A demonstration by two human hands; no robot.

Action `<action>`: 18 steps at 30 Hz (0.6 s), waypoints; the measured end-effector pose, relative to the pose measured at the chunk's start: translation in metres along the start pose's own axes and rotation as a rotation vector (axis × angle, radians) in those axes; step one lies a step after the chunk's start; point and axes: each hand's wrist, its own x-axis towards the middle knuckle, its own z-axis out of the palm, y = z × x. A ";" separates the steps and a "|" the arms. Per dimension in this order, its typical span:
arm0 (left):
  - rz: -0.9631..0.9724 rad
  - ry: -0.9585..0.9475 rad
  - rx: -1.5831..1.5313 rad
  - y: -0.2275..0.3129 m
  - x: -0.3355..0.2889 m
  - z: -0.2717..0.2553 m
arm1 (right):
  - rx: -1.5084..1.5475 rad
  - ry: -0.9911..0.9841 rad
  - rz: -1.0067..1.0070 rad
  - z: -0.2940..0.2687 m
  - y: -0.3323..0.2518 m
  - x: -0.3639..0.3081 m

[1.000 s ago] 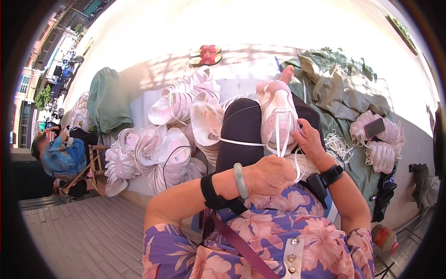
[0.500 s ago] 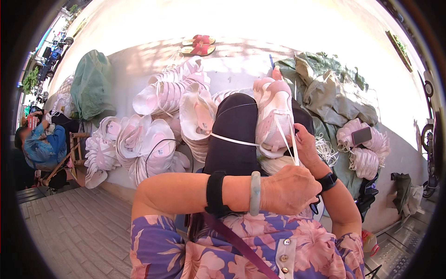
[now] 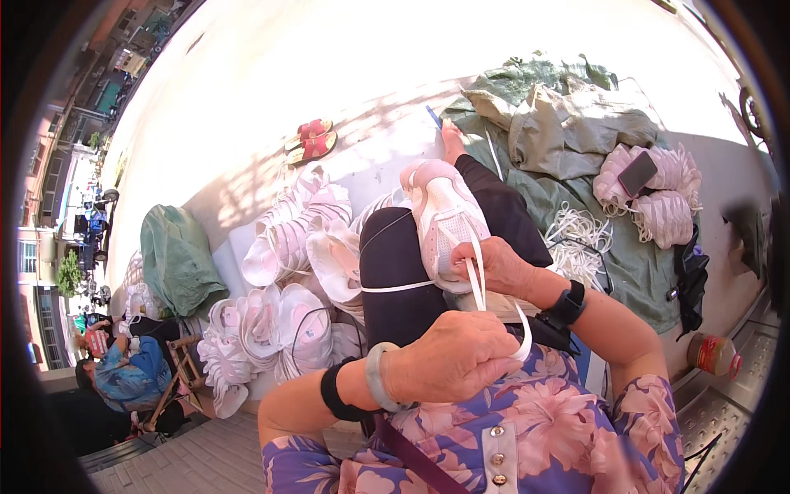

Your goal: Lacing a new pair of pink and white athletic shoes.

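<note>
A pink and white shoe upper (image 3: 440, 193) lies across my lap, its toe pointing away from me. From its eyelets a white shoelace (image 3: 474, 284) runs back toward my body. My left hand (image 3: 457, 354) is closed on the lace below the upper, and a loop of it curls out past the knuckles. At the upper's right edge, my right hand (image 3: 498, 267) pinches the lace near the eyelets. The fingertips of the left hand are hidden. A white band (image 3: 399, 288) circles my left thigh.
Stacked pink and white uppers (image 3: 300, 325) lie left of my legs. To the right are a pile of white laces (image 3: 576, 239), a green sheet (image 3: 634, 280), and bundled uppers (image 3: 666, 216) with a phone (image 3: 637, 173) on top. Another person (image 3: 136, 370) sits far left.
My left hand has moved left and slightly down, no longer crossing the right wrist. My right hand has come left, nearer the eyelets. The view has turned, tilting the whole scene.
</note>
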 end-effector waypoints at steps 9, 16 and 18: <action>-0.466 0.262 -0.372 -0.033 -0.079 -0.055 | 0.177 -0.010 0.245 -0.058 0.020 -0.056; -0.832 0.738 -0.273 -0.084 -0.162 -0.074 | 0.145 -0.030 0.287 -0.103 0.021 -0.087; -0.950 0.720 0.003 -0.104 -0.173 -0.081 | -0.105 0.045 0.327 -0.117 0.037 -0.095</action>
